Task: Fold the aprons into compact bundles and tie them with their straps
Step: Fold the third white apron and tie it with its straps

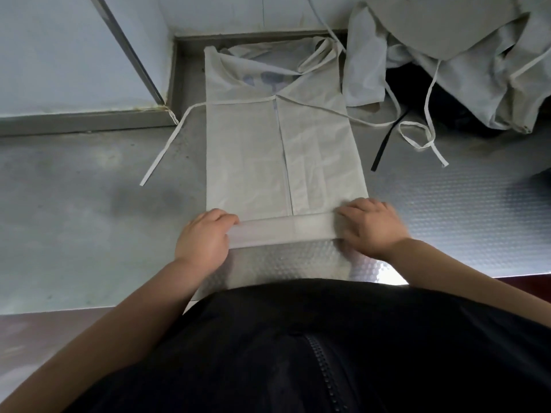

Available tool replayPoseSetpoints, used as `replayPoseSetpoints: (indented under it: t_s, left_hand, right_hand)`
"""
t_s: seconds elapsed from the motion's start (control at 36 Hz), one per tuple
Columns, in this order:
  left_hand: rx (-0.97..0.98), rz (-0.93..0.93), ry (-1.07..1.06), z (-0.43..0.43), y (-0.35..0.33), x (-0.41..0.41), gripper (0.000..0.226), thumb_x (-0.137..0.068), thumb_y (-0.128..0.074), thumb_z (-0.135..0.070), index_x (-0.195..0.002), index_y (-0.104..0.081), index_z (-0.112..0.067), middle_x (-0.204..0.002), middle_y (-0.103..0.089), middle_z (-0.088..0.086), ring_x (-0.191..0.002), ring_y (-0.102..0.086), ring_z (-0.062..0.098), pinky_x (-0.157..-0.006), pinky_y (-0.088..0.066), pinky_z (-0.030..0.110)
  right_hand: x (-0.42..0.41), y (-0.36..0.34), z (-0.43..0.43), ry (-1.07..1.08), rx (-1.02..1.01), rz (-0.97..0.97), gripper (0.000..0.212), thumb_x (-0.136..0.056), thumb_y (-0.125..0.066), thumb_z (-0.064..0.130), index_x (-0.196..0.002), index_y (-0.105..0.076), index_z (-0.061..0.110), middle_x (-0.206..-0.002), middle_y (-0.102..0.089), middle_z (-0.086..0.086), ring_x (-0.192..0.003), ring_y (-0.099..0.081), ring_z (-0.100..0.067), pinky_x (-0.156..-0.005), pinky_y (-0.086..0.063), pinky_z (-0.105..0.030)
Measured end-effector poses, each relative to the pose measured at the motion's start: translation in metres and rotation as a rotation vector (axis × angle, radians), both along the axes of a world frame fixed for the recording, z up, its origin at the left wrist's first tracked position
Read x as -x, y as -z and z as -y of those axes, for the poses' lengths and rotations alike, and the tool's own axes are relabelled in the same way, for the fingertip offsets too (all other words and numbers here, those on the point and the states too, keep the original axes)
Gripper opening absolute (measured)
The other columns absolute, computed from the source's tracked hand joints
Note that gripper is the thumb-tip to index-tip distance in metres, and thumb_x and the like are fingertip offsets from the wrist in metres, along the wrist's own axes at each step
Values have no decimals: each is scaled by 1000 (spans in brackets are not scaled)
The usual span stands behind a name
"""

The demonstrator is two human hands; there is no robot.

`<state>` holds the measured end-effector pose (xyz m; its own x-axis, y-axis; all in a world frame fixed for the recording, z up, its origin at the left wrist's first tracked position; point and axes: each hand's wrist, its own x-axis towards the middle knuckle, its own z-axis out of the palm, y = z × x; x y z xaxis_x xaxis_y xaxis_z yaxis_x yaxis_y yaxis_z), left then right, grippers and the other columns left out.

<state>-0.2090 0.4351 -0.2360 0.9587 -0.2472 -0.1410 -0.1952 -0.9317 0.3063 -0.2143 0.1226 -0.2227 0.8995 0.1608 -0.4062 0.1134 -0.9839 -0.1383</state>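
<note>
A pale cream apron (310,150) lies flat on the metal table (89,228), folded lengthwise into a long strip that runs away from me. Its near end is turned over into a narrow rolled band (286,231). My left hand (202,236) grips the band's left end. My right hand (371,226) presses on its right end. One waist strap (170,138) trails off to the left, another strap (414,129) loops to the right. The neck loop (316,55) lies at the far end.
A heap of more cream aprons (447,64) sits at the back right, over something dark. A black strap (384,144) lies beside the loops. A wall and a raised metal ledge (83,120) bound the table at back and left. My dark jacket (328,353) fills the foreground.
</note>
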Motion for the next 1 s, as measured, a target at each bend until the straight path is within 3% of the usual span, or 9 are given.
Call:
replayPoseSetpoints:
  t_s: [0.11,0.25,0.39,0.5,0.58,0.64,0.72,0.86,1.0]
  left_hand:
    - [-7,49,54,-5,2,10,49,-80,-38,-46,-105,-71,-19,-103,-66,-2,-92,-63,27,-81,-42,37]
    - [30,-146,36,-14,2,15,88,-59,-41,-75,-130,-56,-27,-128,-48,-7,-122,-42,15,-103,-29,31]
    - [173,-155,-119,-16,0,9,78,-54,-44,-65,-119,-66,-26,-114,-51,-6,-112,-48,16,-98,-33,25]
    - [277,-196,-222,-16,-10,-4,39,-77,-54,-41,-105,-73,-20,-105,-67,-1,-100,-60,19,-82,-39,19]
    - [342,-281,-317,-20,-15,-14,16,-93,-57,-24,-101,-71,-25,-92,-69,5,-85,-60,22,-66,-38,21]
    - [372,-285,-373,-18,-16,-20,18,-94,-55,-23,-106,-68,-22,-94,-68,8,-89,-60,25,-66,-38,23]
    - [357,-265,-487,-9,-14,-27,21,-93,-54,-19,-110,-66,-16,-97,-67,7,-93,-59,25,-70,-40,28]
    - [264,-161,-622,3,-9,-32,16,-88,-56,-20,-99,-66,-14,-90,-68,2,-90,-61,26,-65,-37,27]
    - [123,-73,-526,4,-2,-33,40,-85,-56,-13,-124,-53,-18,-119,-53,9,-103,-52,30,-82,-43,36]
  right_hand:
    - [12,4,20,-87,45,-77,98,-61,-11,80,-147,-26,35,-155,-21,5,-141,-20,-23,-114,-11,-36]
    - [9,4,20,-114,99,-26,64,-91,-30,65,-147,-25,34,-150,-24,-2,-137,-27,-24,-113,-14,-34]
    - [5,-1,15,-5,14,7,67,-86,-16,67,-137,-46,36,-122,-51,-1,-121,-41,-26,-102,-28,-38]
    - [-9,-11,19,132,-171,-82,66,-78,-38,76,-123,-58,33,-109,-63,4,-112,-54,-21,-99,-36,-37]
    - [-18,-14,24,224,-233,-174,55,-78,-69,47,-127,-53,25,-117,-61,3,-110,-56,-20,-96,-40,-31]
    - [-22,-11,28,318,-306,-165,38,-83,-67,25,-119,-56,20,-112,-63,-3,-97,-58,-22,-79,-44,-27]
    - [-28,-3,32,464,-413,-86,27,-90,-60,26,-113,-54,13,-91,-59,-5,-75,-53,-21,-58,-38,-25]
    - [-45,5,22,608,-381,-58,52,-86,-61,30,-130,-37,14,-99,-56,-6,-87,-57,-27,-68,-44,-33]
    - [-48,5,10,312,-65,115,42,-90,-50,23,-131,-43,19,-119,-49,-14,-105,-49,-36,-88,-39,-41]
